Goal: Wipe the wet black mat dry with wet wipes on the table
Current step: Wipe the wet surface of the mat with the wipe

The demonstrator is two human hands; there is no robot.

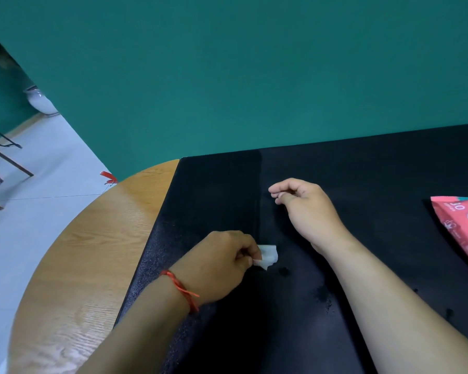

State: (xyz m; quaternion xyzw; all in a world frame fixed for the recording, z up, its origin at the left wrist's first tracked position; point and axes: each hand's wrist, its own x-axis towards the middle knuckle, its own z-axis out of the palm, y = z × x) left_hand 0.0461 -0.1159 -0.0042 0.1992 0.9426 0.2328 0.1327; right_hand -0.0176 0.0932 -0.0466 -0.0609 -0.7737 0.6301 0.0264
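Our left hand point(222, 263) pinches a wipe point(269, 256) on the black mat point(362, 184) to rub wet spots point(283, 271). Our right hand point(303, 209) hangs loose, empty.

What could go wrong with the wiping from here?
The white wipe pinched in the left hand is bunched small, so it may miss or merely smear the dark wet spots on the black mat. The right forearm passes close by several spots and could drag through them, spreading moisture.
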